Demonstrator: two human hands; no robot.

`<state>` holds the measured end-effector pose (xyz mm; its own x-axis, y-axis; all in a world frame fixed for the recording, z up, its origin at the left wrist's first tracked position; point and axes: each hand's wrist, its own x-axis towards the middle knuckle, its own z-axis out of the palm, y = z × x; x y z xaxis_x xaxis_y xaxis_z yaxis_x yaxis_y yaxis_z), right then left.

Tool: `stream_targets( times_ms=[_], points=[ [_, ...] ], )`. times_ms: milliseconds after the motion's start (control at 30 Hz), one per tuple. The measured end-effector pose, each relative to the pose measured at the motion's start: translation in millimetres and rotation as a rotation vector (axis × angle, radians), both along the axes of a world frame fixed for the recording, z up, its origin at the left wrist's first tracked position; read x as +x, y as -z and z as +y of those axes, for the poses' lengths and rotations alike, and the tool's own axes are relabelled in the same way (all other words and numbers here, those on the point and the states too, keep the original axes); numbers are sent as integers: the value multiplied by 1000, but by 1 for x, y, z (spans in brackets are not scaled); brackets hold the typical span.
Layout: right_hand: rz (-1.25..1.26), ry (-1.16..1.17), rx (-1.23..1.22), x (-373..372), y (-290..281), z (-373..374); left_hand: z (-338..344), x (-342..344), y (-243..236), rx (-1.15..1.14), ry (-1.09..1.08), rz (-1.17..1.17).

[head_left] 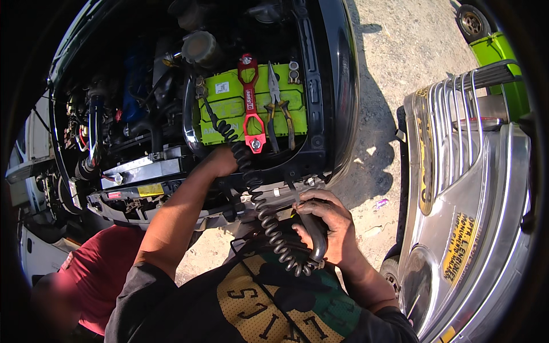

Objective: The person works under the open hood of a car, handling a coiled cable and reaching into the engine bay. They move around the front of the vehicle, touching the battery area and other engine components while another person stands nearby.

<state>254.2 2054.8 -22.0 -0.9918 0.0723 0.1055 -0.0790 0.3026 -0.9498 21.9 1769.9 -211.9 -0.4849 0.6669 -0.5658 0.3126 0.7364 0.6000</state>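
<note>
Presently clamping right fingers (328,210) around a dark curved tube (316,237), cannot tell for left hand (222,163), with fingers hidden near the edge of the green battery (231,104), with open ground (369,220) rightward.

outdoors, super sunny, rough pale ground (406,40) with a big dark shadow (372,120) across it, shiny silver vehicle (494,171) sitting off to the right

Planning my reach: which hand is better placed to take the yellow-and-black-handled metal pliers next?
Probably the left hand: it is beside the rectangular green battery under the pliers, though its hold is hidden. The right hand has its grip around a curved black tube.
</note>
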Motion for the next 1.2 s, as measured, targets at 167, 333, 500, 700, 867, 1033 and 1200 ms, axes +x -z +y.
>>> stream_targets(
  times_ms=[167, 333, 500, 700, 867, 1033, 1200],
  points=[
    [-55, -19, -190, -13, 17, -13, 2, 0, -2, 51, 115, 95],
    [-102, -61, -291, -13, 25, -26, 3, -6, -3, -173, 45, -58],
    [-18, -88, -301, -15, 26, -34, 15, -9, -16, -190, -115, -196],
    [107, -146, -82, -14, 27, -40, 12, -5, -12, -52, 192, 103],
    [7, -185, -204, -8, 41, -36, -5, -7, 27, 24, 390, 288],
    [-1, -203, -296, -9, 51, -23, -12, -6, 18, -160, -162, -259],
    [-33, -251, -276, -7, 54, -11, 3, -4, -8, 86, 41, -172]
  ],
)
